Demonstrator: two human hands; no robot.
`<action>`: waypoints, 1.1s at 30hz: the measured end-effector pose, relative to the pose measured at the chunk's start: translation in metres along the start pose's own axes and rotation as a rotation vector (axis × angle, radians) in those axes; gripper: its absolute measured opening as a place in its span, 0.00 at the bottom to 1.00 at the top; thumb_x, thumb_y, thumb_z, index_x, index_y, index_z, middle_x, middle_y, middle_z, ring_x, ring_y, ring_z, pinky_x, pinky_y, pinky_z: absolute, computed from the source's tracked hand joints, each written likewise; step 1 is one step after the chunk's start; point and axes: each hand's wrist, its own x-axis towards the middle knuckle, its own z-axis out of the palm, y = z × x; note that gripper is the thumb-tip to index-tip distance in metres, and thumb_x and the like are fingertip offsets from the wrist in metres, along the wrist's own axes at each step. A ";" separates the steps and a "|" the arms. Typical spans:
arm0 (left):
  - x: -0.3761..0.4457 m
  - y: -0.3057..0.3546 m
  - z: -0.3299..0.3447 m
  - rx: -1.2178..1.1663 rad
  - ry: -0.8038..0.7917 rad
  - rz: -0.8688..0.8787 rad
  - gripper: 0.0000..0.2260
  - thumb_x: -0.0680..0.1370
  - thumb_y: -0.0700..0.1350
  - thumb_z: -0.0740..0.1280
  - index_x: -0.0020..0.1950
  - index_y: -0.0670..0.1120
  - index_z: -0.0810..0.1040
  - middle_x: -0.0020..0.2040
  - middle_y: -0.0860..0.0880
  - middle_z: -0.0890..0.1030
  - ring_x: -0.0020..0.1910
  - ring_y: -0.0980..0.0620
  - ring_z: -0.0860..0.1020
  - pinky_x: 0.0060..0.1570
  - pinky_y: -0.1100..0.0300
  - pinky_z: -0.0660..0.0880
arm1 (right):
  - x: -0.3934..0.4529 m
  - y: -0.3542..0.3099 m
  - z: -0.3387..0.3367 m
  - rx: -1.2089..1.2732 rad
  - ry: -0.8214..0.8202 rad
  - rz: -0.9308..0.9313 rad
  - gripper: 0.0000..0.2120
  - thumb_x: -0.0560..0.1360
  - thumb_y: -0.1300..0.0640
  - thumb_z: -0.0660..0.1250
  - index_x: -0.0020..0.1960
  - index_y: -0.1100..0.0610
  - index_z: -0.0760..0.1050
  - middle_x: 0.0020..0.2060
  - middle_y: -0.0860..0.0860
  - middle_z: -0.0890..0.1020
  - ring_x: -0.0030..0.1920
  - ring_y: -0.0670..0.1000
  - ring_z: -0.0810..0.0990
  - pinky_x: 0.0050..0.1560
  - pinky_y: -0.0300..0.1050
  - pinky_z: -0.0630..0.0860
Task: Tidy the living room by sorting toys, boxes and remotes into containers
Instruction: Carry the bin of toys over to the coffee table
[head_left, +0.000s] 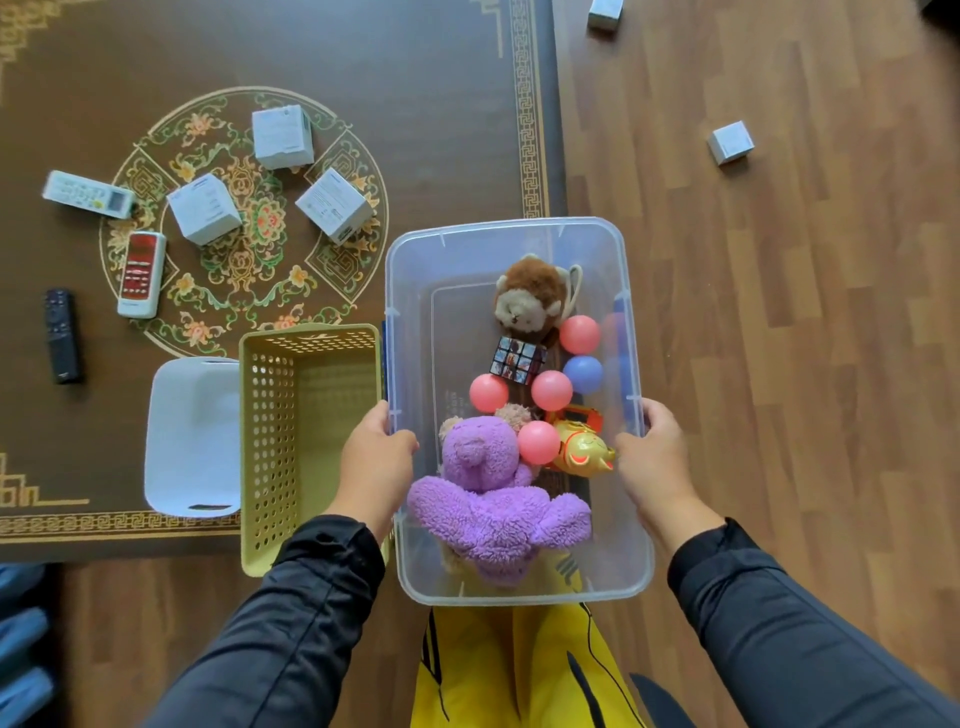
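Head view, left to right. Three remotes on the rug: black remote (62, 335), white one with buttons (88, 194), red-faced one (141, 274), all loose, unsorted. Three white boxes (204, 208) (283, 136) (335, 206) cluster on the rug's medallion, also unsorted. White tray (192, 436) and yellow perforated basket (306, 441) sit side by side at the rug's near edge, both look unfilled, probably staged for remotes and boxes. Left hand (375, 460) grasps the left rim of the clear bin (519, 228), right hand (655, 457) grasps the right rim; gripping opposite sides keeps the load level. Bin holds the toys: brown plush (530, 299), puzzle cube (518, 358), pink balls (551, 389), blue ball (583, 374), purple plush (493, 499), gold cat figure (584, 449). Can't tell if the bin is lifted or resting on the floor. Two more boxes (731, 141) (605, 13) lie on the wood floor at far right, well apart from the rest.
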 end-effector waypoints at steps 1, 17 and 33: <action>0.000 0.000 -0.001 0.028 0.007 0.007 0.30 0.79 0.35 0.61 0.82 0.44 0.59 0.80 0.46 0.64 0.77 0.47 0.65 0.75 0.49 0.63 | 0.000 -0.002 0.001 0.001 0.005 -0.003 0.17 0.76 0.65 0.63 0.63 0.54 0.75 0.53 0.51 0.81 0.52 0.54 0.80 0.54 0.53 0.78; -0.014 -0.012 -0.004 0.387 0.009 0.104 0.28 0.80 0.40 0.58 0.81 0.44 0.59 0.80 0.44 0.64 0.77 0.43 0.65 0.72 0.47 0.66 | -0.011 -0.015 0.012 -0.046 -0.027 -0.004 0.21 0.76 0.67 0.58 0.67 0.54 0.72 0.56 0.52 0.80 0.55 0.54 0.78 0.56 0.51 0.77; -0.019 -0.005 -0.010 0.210 -0.017 0.214 0.29 0.82 0.42 0.61 0.83 0.46 0.56 0.82 0.49 0.58 0.80 0.51 0.57 0.79 0.51 0.56 | -0.038 -0.053 0.037 -0.374 0.093 -0.176 0.35 0.75 0.61 0.61 0.79 0.60 0.53 0.79 0.56 0.54 0.79 0.56 0.50 0.78 0.52 0.48</action>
